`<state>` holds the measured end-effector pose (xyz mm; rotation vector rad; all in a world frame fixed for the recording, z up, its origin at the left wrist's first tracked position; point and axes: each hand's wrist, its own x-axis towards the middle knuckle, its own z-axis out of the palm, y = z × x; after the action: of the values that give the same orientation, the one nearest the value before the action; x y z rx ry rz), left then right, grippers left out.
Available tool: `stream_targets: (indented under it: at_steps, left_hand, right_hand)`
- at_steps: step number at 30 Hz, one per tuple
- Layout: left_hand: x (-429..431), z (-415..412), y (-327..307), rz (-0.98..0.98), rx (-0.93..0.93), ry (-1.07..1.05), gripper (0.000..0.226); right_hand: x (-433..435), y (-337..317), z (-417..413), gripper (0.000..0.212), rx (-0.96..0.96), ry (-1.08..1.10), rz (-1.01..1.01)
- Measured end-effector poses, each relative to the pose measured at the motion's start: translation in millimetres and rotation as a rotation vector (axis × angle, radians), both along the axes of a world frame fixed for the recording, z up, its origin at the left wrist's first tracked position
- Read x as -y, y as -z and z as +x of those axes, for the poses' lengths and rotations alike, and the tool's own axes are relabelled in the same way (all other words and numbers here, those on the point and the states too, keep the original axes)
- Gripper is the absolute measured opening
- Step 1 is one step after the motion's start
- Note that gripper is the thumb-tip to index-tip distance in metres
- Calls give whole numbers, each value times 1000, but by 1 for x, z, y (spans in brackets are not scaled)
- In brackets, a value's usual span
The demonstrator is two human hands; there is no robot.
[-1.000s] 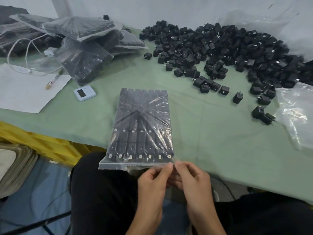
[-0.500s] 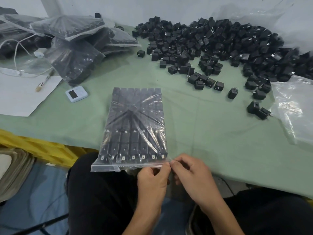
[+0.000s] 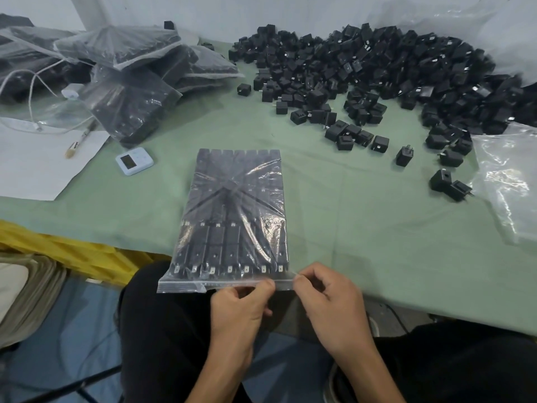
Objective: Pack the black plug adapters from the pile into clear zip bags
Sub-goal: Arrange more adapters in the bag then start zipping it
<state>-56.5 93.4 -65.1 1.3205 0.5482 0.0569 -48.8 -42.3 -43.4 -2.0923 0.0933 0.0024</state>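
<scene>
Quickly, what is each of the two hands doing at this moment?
Left hand: pinches the zip strip of the filled zip bag.
Right hand: pinches the same strip.

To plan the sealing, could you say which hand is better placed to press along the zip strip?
Probably the left hand: it pinches the zip strip beside the long free stretch; the right hand holds the right end.

left hand (image 3: 241, 303), right hand (image 3: 325, 298) bare; forearms (image 3: 357, 370) bare too, right down to frame edge. Legs in black trousers (image 3: 162, 330) — plain, matte fabric.
</scene>
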Motion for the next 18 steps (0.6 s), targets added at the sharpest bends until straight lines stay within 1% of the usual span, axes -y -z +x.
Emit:
stream_targets:
  at_steps: [3, 5, 9, 13, 16, 18]
  left_hand:
    - [-15, 3, 2, 49, 0, -104, 28]
    - [-24, 4, 3, 72, -7, -128, 25]
    - [-44, -4, 3, 113, -10, -134, 29]
    - [-67, -7, 3, 145, -6, -206, 27]
    - [-77, -9, 2, 162, -20, -223, 22]
    - [-84, -13, 1, 153, -29, -236, 24]
  right_hand:
    - [5, -1, 0, 10, -5, -8, -19]
    - [6, -2, 0, 8, -3, -22, -38]
    - [8, -6, 1, 7, -21, -15, -41]
    - [10, -8, 0, 9, -27, -23, -22]
    - [9, -11, -1, 20, -37, -36, 10]
    - [10, -13, -1, 23, -40, -36, 21]
